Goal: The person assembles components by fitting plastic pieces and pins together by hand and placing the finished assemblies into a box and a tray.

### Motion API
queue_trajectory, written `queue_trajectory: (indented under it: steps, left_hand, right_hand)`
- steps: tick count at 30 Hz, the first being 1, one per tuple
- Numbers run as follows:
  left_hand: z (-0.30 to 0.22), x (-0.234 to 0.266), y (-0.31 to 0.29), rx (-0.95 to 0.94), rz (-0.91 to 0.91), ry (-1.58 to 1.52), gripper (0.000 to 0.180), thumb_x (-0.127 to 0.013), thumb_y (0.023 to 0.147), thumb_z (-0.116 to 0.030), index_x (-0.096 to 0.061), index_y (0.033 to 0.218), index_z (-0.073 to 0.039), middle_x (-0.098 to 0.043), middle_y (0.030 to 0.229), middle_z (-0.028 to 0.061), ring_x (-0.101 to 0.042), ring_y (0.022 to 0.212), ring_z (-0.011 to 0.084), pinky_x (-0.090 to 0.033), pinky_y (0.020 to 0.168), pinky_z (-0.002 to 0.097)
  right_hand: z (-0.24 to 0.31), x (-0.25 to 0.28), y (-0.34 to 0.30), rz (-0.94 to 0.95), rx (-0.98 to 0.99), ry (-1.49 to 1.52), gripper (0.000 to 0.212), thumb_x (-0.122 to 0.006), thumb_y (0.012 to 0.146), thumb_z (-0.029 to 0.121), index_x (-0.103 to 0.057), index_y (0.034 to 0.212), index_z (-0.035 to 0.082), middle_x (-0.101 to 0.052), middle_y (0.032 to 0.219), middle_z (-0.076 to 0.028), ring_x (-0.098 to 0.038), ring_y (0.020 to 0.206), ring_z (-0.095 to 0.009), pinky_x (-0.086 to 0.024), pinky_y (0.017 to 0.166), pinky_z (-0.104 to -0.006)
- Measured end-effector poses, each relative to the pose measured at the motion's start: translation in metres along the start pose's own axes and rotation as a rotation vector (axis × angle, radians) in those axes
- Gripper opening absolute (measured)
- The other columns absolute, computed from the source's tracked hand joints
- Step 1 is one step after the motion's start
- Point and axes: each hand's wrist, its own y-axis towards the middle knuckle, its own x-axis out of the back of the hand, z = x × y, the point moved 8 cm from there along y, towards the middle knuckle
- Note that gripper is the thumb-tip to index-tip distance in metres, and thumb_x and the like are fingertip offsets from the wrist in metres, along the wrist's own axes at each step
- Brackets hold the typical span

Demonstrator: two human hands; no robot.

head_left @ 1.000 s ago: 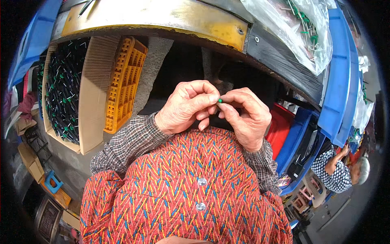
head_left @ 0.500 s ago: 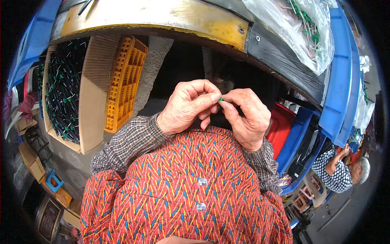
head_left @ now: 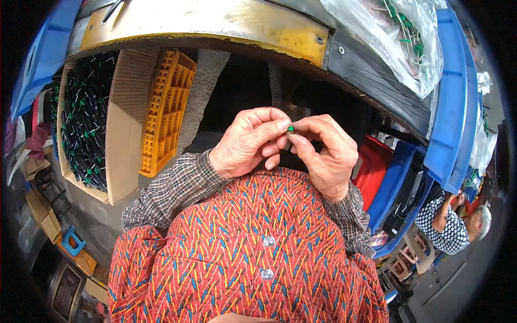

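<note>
Between my fingertips is a small green piece (head_left: 291, 129), mostly covered, so its full shape does not show. My left hand (head_left: 250, 139) pinches it from the left with thumb and forefinger, the other fingers curled beneath. From the right, the thumb and forefinger of my right hand (head_left: 326, 153) close on the same piece. Both hands are held above my lap, in front of the bench edge. On the bench at the upper right, a clear plastic bag (head_left: 377, 40) holds green-headed parts with thin metal stems (head_left: 417, 49).
A cardboard box (head_left: 126, 124) of many dark, green-headed parts stands at left, beside a yellow plastic crate (head_left: 167, 113). The metal-edged bench (head_left: 215, 21) spans the front. Blue bins (head_left: 449, 97) and a red container (head_left: 371, 167) are at right. Another person (head_left: 449, 226) works farther right.
My fingers have shifted slightly around the green piece, and a little more of it shows. Both hands stay in nearly the same place.
</note>
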Motion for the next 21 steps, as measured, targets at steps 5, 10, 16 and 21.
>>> queue_trajectory:
  steps: [5, 10, 16, 21]
  left_hand:
    - [-0.001, 0.000, -0.001, -0.025, 0.003, 0.044, 0.013, -0.058, 0.094, -0.019, -0.057, 0.094, -0.006, -0.054, 0.070, 0.0007, -0.042, 0.050, 0.0037, -0.046, 0.044, 0.0219]
    - [-0.002, 0.002, -0.001, -0.070, -0.014, 0.082, 0.012, -0.059, 0.093, -0.016, -0.057, 0.097, -0.004, -0.058, 0.074, 0.0036, -0.045, 0.051, 0.0044, -0.048, 0.043, 0.0221]
    - [-0.008, 0.002, -0.003, -0.116, -0.046, 0.163, 0.013, -0.058, 0.094, -0.015, -0.059, 0.097, -0.002, -0.058, 0.074, 0.0039, -0.047, 0.051, 0.0042, -0.048, 0.042, 0.0213]
    - [-0.022, 0.002, -0.005, -0.169, -0.090, 0.298, 0.014, -0.058, 0.094, -0.014, -0.060, 0.094, 0.000, -0.058, 0.073, 0.0040, -0.047, 0.050, 0.0040, -0.047, 0.042, 0.0202]
  right_hand:
    - [0.000, 0.001, -0.001, -0.025, 0.019, -0.026, 0.014, -0.072, 0.074, -0.002, -0.065, 0.087, -0.002, -0.063, 0.077, -0.010, -0.063, 0.067, -0.017, -0.049, 0.057, -0.0261]
    - [-0.006, 0.001, -0.004, -0.005, -0.033, -0.012, 0.012, -0.070, 0.074, -0.004, -0.065, 0.085, -0.002, -0.062, 0.077, -0.009, -0.062, 0.066, -0.016, -0.049, 0.056, -0.0262]
    - [-0.024, -0.001, -0.010, -0.022, -0.246, 0.253, 0.010, -0.066, 0.078, -0.006, -0.064, 0.088, -0.003, -0.063, 0.079, -0.008, -0.061, 0.065, -0.012, -0.050, 0.056, -0.0235]
    - [-0.034, -0.005, -0.010, -0.024, -0.358, 0.501, 0.011, -0.063, 0.082, -0.008, -0.062, 0.093, -0.006, -0.063, 0.083, -0.009, -0.062, 0.065, -0.012, -0.051, 0.058, -0.0219]
